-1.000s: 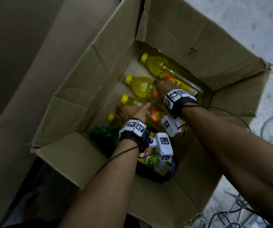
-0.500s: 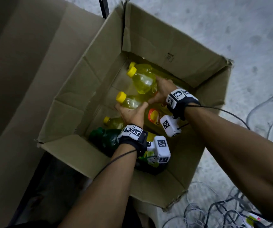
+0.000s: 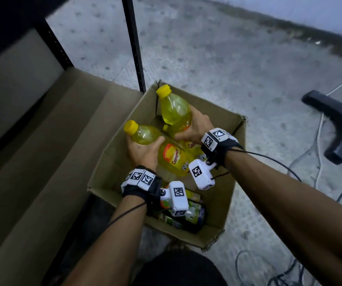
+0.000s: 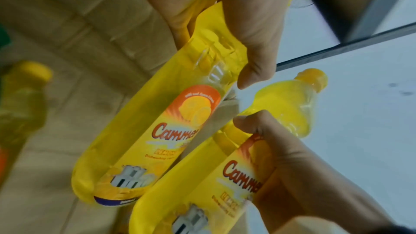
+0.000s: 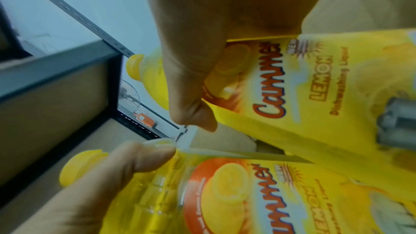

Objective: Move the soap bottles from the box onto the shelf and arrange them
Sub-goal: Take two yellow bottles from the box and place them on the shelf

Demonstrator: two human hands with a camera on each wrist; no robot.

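the left hand is wrapping its fingers and thumb around the neck and shoulder of one yellow soap bottle, holding it tilted with its yellow cap pointing up and to the left above the open cardboard box. the right hand is gripping a second yellow soap bottle around its upper body, and that one is standing steeper, its cap near the box's far corner. the two bottles are sitting just beside each other, their labelled lower bodies close together over the middle of the box. from the left wrist view, the left hand is closing on its bottle above the orange and yellow label, while the right hand is holding its bottle at the label's edge. from the right wrist view, the right hand is curling over its bottle, and the left thumb is pressing on the other bottle near the cap. dark green bottles are lying in the near end of the box, partly hidden by the wrist cameras. the box is sitting on the grey floor beside the black upright of the shelf. a black chair base and loose cables are lying to the right.
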